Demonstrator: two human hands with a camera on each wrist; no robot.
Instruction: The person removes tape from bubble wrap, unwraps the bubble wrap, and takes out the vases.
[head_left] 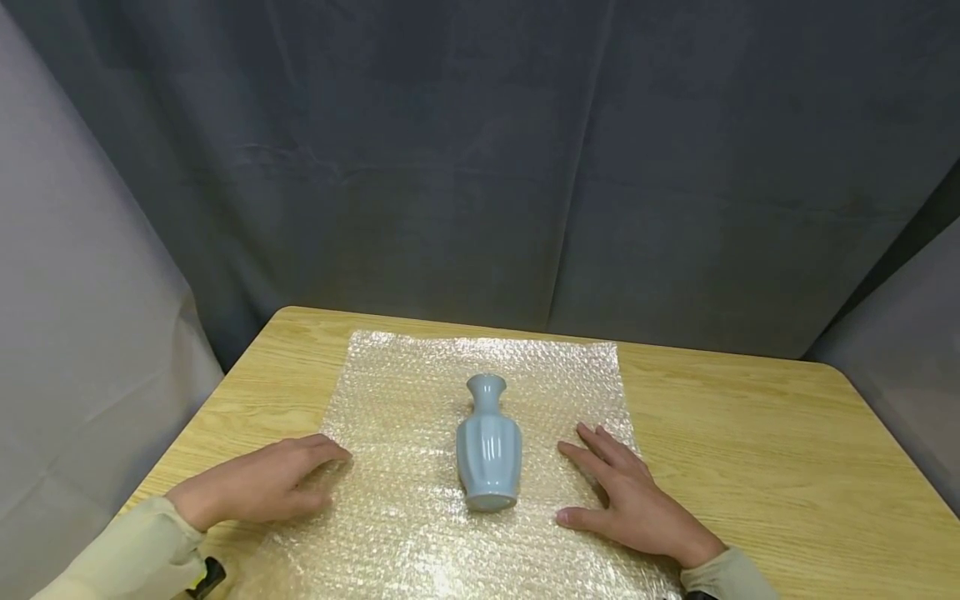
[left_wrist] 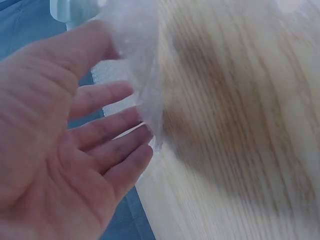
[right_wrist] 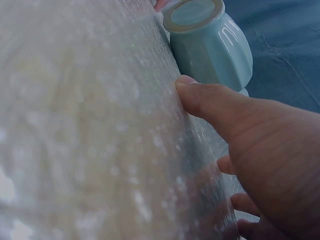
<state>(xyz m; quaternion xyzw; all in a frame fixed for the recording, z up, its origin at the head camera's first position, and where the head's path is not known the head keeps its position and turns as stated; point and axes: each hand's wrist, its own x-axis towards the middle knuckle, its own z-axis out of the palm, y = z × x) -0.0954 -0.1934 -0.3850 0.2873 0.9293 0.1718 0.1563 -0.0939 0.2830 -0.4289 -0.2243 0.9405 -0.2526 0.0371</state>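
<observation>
A pale blue ceramic vase (head_left: 489, 454) lies on its side on a sheet of bubble wrap (head_left: 405, 533), its neck toward the far edge and its base toward me. At the sheet's left edge is my left hand (head_left: 273, 479). In the left wrist view its loosely extended fingers (left_wrist: 112, 132) meet the edge of the clear wrap, and the thumb lies by it too. My right hand (head_left: 626, 496) rests on the wrap to the right of the vase, fingers spread and apart from it. The right wrist view shows the thumb (right_wrist: 210, 100) on the wrap near the vase's base.
Beneath the sheet is a light wood-grain table (head_left: 757, 433), showing on both sides of it. A dark curtain (head_left: 465, 208) hangs behind the table, and grey cloth (head_left: 90, 333) hangs at the left.
</observation>
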